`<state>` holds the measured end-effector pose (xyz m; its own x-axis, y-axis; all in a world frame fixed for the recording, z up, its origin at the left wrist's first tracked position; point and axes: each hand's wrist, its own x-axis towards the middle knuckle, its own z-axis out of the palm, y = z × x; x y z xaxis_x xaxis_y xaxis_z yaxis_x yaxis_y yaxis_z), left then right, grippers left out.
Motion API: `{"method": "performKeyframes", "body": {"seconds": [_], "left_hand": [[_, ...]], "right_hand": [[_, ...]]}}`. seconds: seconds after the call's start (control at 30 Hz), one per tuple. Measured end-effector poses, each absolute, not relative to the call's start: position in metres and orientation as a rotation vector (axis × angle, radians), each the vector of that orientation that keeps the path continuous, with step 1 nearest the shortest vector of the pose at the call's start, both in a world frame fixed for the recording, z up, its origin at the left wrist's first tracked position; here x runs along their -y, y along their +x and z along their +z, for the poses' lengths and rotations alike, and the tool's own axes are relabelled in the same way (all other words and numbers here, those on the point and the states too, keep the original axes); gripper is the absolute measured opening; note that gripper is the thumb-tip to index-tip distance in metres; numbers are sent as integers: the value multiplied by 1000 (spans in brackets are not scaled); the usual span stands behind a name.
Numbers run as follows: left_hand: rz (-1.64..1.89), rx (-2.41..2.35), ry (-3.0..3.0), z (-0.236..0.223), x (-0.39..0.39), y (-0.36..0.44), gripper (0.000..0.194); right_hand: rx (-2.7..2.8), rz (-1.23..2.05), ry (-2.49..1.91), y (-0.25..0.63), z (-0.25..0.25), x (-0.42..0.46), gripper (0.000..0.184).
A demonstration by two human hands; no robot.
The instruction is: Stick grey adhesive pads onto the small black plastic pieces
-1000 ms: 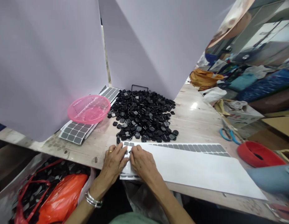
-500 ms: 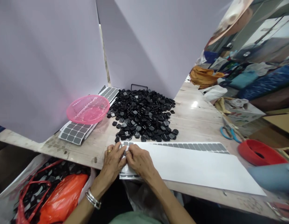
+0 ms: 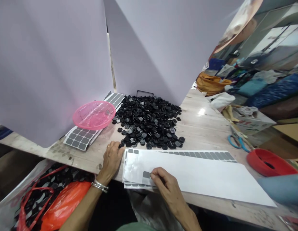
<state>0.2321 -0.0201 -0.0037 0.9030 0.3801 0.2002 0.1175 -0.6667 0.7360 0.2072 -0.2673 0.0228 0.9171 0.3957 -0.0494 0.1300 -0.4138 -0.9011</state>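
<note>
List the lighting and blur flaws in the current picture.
Head view throughout: glare spot on the tabletop, right of the black pieces; cloudy sheen at the left end of the white sheet; darker diagonal area, apparently shadow, on the pale panel; blue bundle at far right looks stretched and soft.

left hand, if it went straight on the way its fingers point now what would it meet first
Most likely the dark piece directly ahead of the left hand, then the near left part of the black pile; depth is unclear, so it may already touch that piece.
</note>
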Motion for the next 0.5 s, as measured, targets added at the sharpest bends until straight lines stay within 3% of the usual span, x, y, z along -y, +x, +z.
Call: {"method": "performKeyframes", "body": {"seconds": [0.13,0.37,0.5], "left_hand": [[379,-291,2190,8,23,238,19],[-388,-161,1261,34,64,211,34],[-447,-129,1120,28,92,206,33]], "right_hand": [[289,332,-1892,205,22,271,26],[132,523,-1398,202,17,273,49],[106,574,-1292,194,13,269,52]]}}
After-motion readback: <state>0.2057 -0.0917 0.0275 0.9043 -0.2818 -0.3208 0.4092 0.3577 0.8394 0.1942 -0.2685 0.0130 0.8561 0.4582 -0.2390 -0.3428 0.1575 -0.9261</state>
